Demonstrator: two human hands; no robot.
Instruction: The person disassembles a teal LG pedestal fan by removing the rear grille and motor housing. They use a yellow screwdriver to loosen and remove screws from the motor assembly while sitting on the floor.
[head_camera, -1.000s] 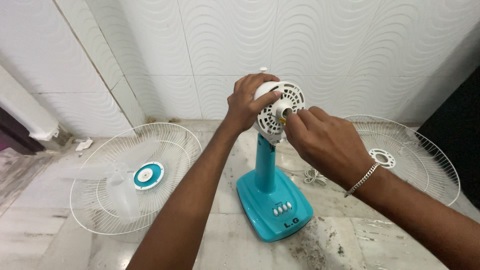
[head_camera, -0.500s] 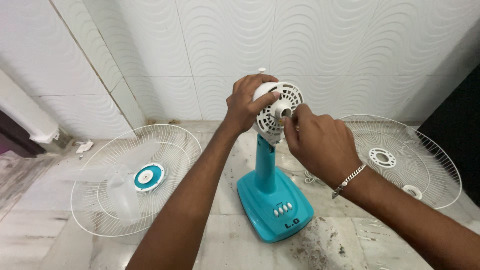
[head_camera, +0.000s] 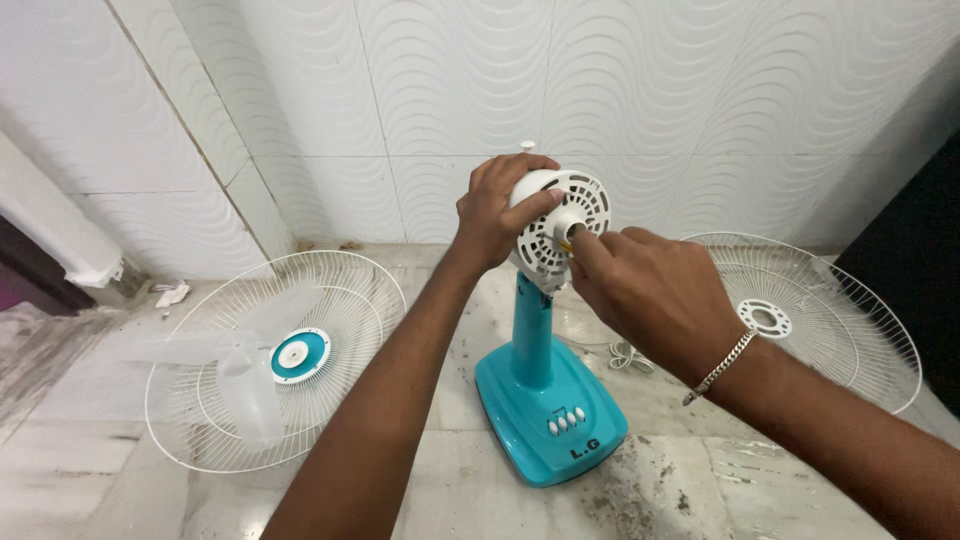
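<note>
Two hands meet at the fan motor (head_camera: 560, 228). Left hand (head_camera: 497, 210) wraps around its housing. Right hand (head_camera: 650, 290) pinches the shaft (head_camera: 567, 243).

Bare forearms, no sleeves; slim silver chain bracelet (head_camera: 722, 366) around the right wrist

**Inspector A:** Item under the hands?

**Inspector B:** A white motor housing (head_camera: 556, 228), round, with a slotted front face and a short central hub. It sits upright on top of a teal stand (head_camera: 531, 330). No blade or guard is fitted.

**Inspector A:** Contact?

**Inspector B:** The left hand (head_camera: 497, 210) wraps the housing's left side, thumb across the front. The right hand (head_camera: 650, 290) is pinched at the hub, touching it; what the fingertips grip is too small to tell.

**Inspector A:** Stand condition?

**Inspector B:** Vertical column rising from a wedge-shaped teal base (head_camera: 552, 412) with a row of white buttons, resting flat on the marble floor (head_camera: 680, 490).
</note>
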